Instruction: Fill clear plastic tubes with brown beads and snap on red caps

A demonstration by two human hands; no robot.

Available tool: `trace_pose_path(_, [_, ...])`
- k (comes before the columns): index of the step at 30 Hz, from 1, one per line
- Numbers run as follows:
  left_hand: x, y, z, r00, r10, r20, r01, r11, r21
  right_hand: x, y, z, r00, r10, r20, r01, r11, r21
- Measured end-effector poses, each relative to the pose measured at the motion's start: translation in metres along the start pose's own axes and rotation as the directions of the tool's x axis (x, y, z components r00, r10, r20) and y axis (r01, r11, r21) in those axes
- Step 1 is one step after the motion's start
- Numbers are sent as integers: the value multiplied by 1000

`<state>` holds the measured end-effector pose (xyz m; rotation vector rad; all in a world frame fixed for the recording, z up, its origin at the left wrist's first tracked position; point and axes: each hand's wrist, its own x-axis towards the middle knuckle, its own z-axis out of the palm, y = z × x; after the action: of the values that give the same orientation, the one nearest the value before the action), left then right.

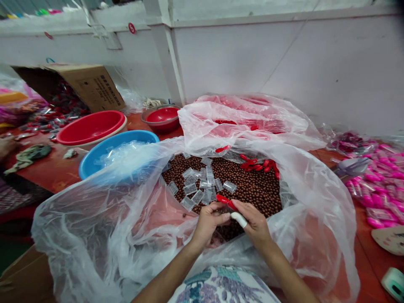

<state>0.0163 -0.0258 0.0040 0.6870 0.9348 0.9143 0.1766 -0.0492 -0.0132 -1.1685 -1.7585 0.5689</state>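
Note:
My left hand (208, 223) and my right hand (254, 221) meet over the near side of a spread clear plastic bag (113, 227) full of small brown beads (252, 191). The fingers of my right hand pinch a glossy red plastic piece (232, 205), and one finger wears a white wrap (239, 219). My left fingers are closed beside it; what they grip is mostly hidden. Another red end (222, 198) shows just above the left fingertips. Clear rectangular plastic cases (205, 179) lie scattered on the beads. Several loose red pieces (260, 165) sit at the far right of the pile.
A blue basin (120, 139) holds clear plastic pieces, beside a red basin (91, 128) and a smaller red bowl (162, 118). Behind is a bag of red items (249, 111). Pink packets (383, 185) lie right; a tipped cardboard box (94, 90) and another person's hand (6, 145) are left.

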Motion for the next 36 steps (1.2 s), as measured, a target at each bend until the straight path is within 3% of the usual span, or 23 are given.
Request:
trace_pose_path(3, [-3, -1, 2, 999, -32, -38, 29, 996, -88, -3, 3, 5, 996, -39, 80, 48, 992, -116])
trace_pose_path(7, [-5, -2, 4, 998, -34, -52, 28, 993, -119, -5, 7, 13, 995, -26, 96, 42, 985, -168])
trace_pose_path(14, [-5, -2, 2, 999, -50, 19, 52, 987, -149, 2, 6, 6, 993, -68, 97, 84, 980, -181])
trace_pose_path(18, [-3, 4, 5, 983, -158, 94, 177, 948, -263, 5, -5, 2, 996, -43, 80, 57, 983, -177])
trace_pose_path(21, [-1, 12, 8, 952, -257, 167, 298, 901, -316, 3, -12, 4, 994, -40, 99, 59, 979, -193])
trace_pose_path(26, [3, 16, 12, 901, -385, 201, 432, 842, -323, -1, -16, 13, 989, -84, 122, 108, 973, -204])
trace_pose_path(30, [5, 9, 14, 900, -373, 225, 420, 881, -219, 0, -19, 15, 994, -54, 91, 73, 974, -215])
trace_pose_path(36, [6, 9, 19, 942, -311, 126, 324, 941, -98, 4, -20, 13, 994, -81, 78, 97, 968, -230])
